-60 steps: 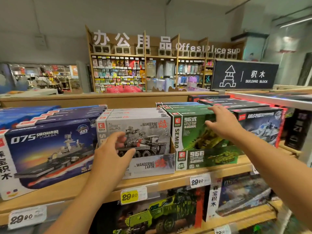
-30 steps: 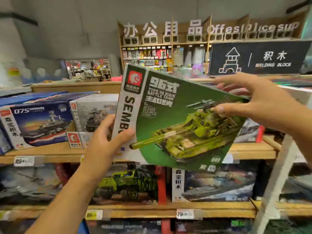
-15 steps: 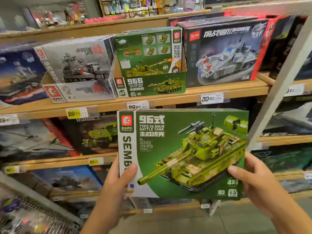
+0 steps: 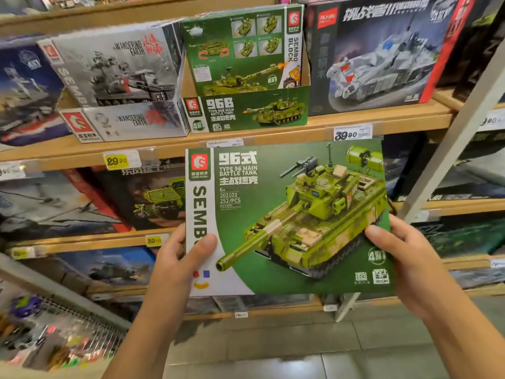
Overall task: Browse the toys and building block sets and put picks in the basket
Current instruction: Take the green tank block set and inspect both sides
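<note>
1. I am holding the green tank box (image 4: 289, 214) flat-faced toward me, in front of the shelves and below the wooden shelf (image 4: 246, 143) that carries the open display carton (image 4: 246, 110) of the same brand.
2. My left hand (image 4: 180, 263) is gripping the box's lower left edge: thumb lying across the white printed strip, the other fingers curled out of sight behind.
3. My right hand (image 4: 401, 258) is gripping the lower right edge the same way, thumb on the front face, fingers behind. Neither hand is free.
4. The box's long axis is running left to right between my two hands, roughly level, its top edge tipped slightly away.
5. The wire basket (image 4: 68, 324) is showing blurred at lower left, well below the box and on my left hand's side; what lies in it I cannot make out.
6. Judgement: I am reading the front. If it is a pick, the move goes down and left, so the left hand is the nearer carrier.
7. Risk: a wide flat box could catch on the basket rim unless tilted.
</note>
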